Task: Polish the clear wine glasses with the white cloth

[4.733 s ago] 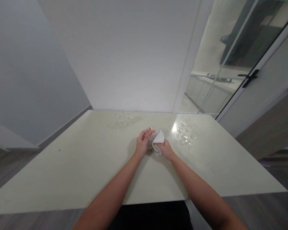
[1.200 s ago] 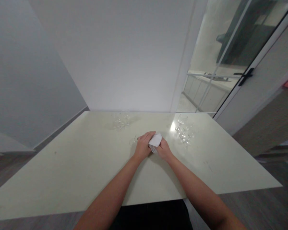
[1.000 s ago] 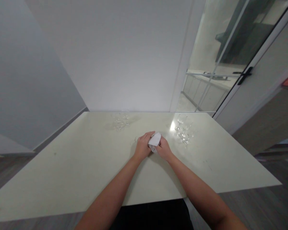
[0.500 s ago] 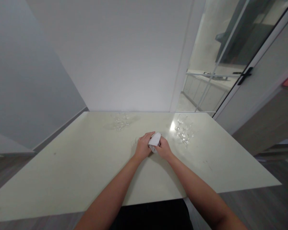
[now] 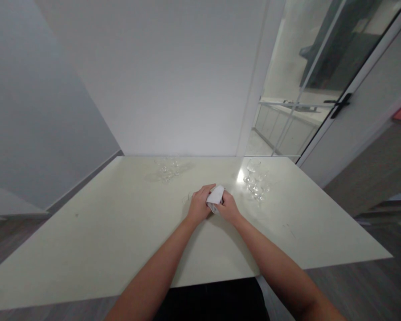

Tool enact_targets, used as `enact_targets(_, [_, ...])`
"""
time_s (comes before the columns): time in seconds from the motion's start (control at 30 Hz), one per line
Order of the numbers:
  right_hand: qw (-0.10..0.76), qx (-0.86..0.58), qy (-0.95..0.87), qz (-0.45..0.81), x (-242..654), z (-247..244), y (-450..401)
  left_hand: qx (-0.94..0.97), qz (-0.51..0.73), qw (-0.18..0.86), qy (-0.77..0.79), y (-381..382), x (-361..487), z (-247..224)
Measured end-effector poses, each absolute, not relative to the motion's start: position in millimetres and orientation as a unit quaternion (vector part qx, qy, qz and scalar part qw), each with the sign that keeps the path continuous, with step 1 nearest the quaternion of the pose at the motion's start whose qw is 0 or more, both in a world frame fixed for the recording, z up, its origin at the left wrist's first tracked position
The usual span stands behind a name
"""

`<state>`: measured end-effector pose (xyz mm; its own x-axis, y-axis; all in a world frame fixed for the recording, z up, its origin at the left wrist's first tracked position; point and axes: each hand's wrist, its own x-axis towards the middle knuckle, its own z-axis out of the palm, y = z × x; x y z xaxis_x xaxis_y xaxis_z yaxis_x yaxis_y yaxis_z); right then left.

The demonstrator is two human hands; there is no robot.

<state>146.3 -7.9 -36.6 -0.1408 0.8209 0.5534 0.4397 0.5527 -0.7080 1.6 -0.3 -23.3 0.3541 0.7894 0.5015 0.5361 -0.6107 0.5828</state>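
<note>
Above the middle of the table, my left hand (image 5: 199, 203) is closed around a clear wine glass (image 5: 188, 196). Only a faint curved edge of that glass shows, left of the fingers; the rest is hidden by the hand and the cloth. A folded white cloth (image 5: 215, 196) is pressed between both hands. My right hand (image 5: 229, 207) grips the cloth from the right side, its thumb against the front of it.
Several clear stemmed glasses (image 5: 255, 180) stand right of my hands near a bright reflection. Another group of glasses (image 5: 167, 168) is at the back left. The pale table (image 5: 120, 240) meets a white wall panel (image 5: 173, 80); a glazed door (image 5: 287, 111) is at the right.
</note>
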Motion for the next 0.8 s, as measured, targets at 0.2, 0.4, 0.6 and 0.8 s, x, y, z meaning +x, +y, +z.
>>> enact_targets(0.2, [0.488, -0.437, -0.730, 0.196, 146.5, -36.7, -7.8, 0.806, 0.394, 0.163, 0.411, -0.1, 1.6, -24.5])
enact_targets(0.4, [0.490, -0.437, -0.727, 0.201, 144.9, -36.2, -8.9, 0.810, 0.384, 0.157, 0.414, -0.9, 0.3, -24.1])
enact_targets(0.6, [0.539, -0.426, -0.686, 0.239, 144.5, -36.5, -7.8, 0.793, 0.408, 0.160, 0.424, 1.3, -1.2, -24.1])
enact_targets(0.8, [0.624, -0.442, -0.587, 0.265, 145.7, -34.6, -3.9, 0.753, 0.469, 0.118, 0.447, 8.8, -7.8, -24.9])
